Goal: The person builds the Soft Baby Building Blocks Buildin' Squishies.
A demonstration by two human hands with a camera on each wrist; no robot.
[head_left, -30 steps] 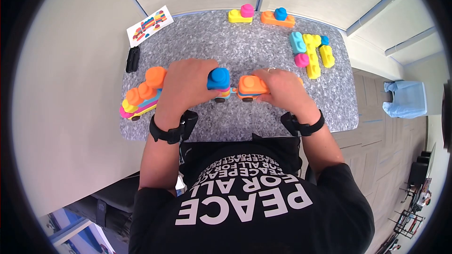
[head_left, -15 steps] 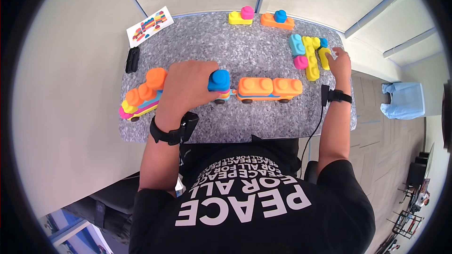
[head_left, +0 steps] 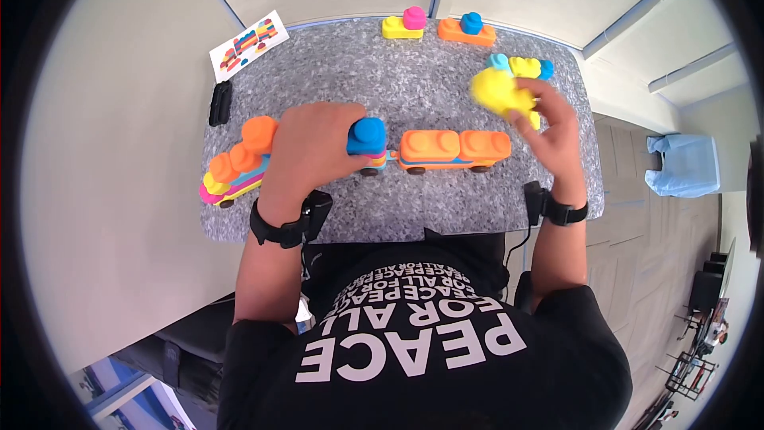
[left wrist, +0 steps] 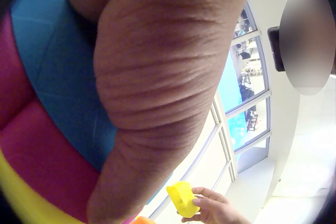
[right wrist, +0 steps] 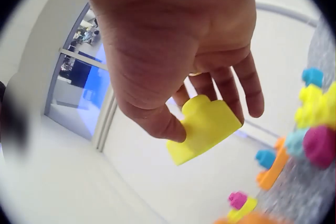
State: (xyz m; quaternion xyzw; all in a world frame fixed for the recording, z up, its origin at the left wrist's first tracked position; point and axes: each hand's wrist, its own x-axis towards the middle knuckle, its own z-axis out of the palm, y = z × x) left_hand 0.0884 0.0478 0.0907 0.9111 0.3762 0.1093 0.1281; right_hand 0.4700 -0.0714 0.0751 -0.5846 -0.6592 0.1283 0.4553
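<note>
A toy train of building blocks stretches across the front of the table, its orange wagon (head_left: 454,150) at the right end. My left hand (head_left: 310,147) grips the middle wagon from above, covering much of it; a blue block (head_left: 367,135) shows past the fingers. In the left wrist view the thumb lies along its blue and magenta (left wrist: 50,150) layers. My right hand (head_left: 557,131) pinches a yellow block (right wrist: 205,129) between thumb and fingers, raised above the table and blurred in the head view. The front part (head_left: 235,163) of the train sits left of my left hand.
Loose blocks lie at the back right, including a blue one (head_left: 546,69) and a magenta one (right wrist: 320,146). Along the back edge sit a yellow-and-magenta pair (head_left: 404,28) and an orange-and-blue pair (head_left: 466,31). A picture card (head_left: 248,46) and a black object (head_left: 220,103) lie at the left.
My right hand let go of the orange wagon, reached to the loose blocks at the right, and lifted a yellow block, now moving left. My left hand stays on the middle wagon.
</note>
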